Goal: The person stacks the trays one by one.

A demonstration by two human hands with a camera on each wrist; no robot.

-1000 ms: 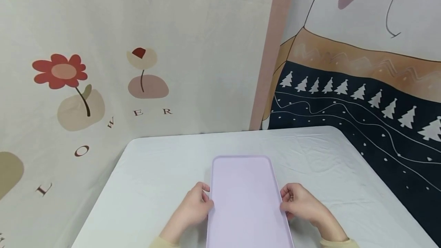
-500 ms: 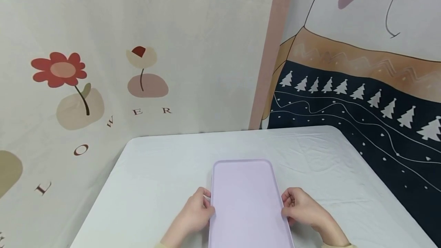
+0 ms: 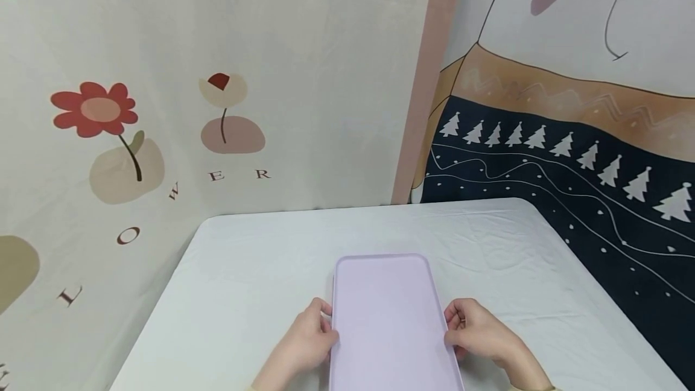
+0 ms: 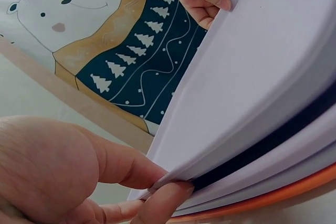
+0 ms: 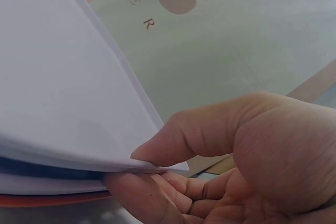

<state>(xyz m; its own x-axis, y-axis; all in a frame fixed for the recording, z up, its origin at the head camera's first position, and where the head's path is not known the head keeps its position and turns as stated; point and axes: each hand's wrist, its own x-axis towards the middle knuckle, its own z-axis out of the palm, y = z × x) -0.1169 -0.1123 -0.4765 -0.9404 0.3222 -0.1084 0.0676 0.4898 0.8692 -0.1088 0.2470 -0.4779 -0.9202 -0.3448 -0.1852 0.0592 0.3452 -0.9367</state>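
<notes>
A pale lavender rectangular tray (image 3: 388,318) with a low raised rim is the top one of a stack. Beneath it, the left wrist view shows a dark navy tray (image 4: 273,139), then paler ones and an orange tray (image 4: 283,193) at the bottom. My left hand (image 3: 308,336) pinches the top tray's left edge, thumb above and fingertips under the rim. On the opposite edge, my right hand (image 3: 479,332) pinches it in the same way, its thumb (image 5: 168,142) lying over the rim. The near end of the tray is cut off in the head view.
The stack is over a table (image 3: 244,270) covered with a white cloth, wrinkled at the right. Behind and left hangs a light curtain (image 3: 326,77) printed with flowers and letters. A dark cloth with white trees (image 3: 564,155) hangs at the right.
The top tray and both hands have come a little toward me, lower in the head view. Both hands keep their grip on its sides.
</notes>
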